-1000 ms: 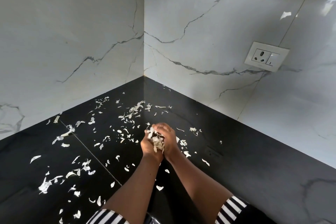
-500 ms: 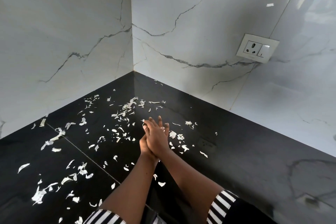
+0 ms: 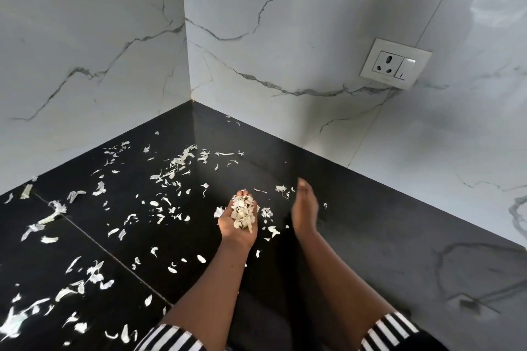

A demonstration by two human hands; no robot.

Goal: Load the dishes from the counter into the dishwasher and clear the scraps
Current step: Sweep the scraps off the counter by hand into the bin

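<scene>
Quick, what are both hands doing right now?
Left hand: open, palm up, carrying a pile of scraps.
Right hand: open, fingers straight, holding nothing.
</scene>
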